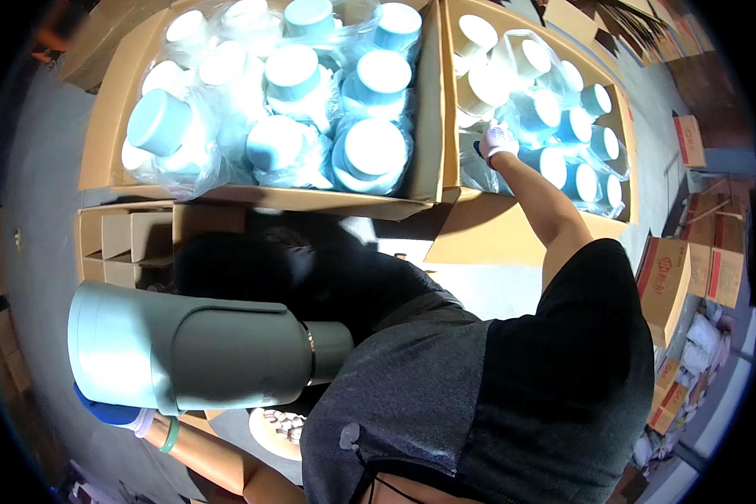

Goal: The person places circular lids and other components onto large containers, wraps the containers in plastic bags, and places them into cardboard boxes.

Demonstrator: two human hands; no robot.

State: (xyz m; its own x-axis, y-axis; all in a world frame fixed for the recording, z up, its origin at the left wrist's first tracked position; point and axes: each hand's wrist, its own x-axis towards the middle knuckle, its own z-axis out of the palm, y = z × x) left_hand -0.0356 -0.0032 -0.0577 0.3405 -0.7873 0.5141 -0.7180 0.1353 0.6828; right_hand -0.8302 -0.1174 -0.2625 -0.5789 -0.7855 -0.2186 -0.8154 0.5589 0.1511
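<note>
A large pale green insulated jug (pixel 227 353) lies sideways across the lower left, its narrower end toward my body. My left hand (pixel 113 410), in a blue and white glove, holds it at the wide end; the fingers are mostly hidden under it. My right arm reaches out to the far right carton (pixel 479 200). There my right hand (pixel 499 139), in a white glove with dark parts, is closed among plastic-wrapped blue cup-shaped pieces (pixel 539 113) and cream ones (pixel 482 89). What its fingers grip is too small to make out.
Another open carton (pixel 433 109) on the left holds several light blue and white pieces in clear plastic (pixel 214 126). Below it stands a carton with cardboard dividers (pixel 151 235). Closed cartons (pixel 664 273) are stacked at the right. My dark-clothed legs (pixel 311 269) are between.
</note>
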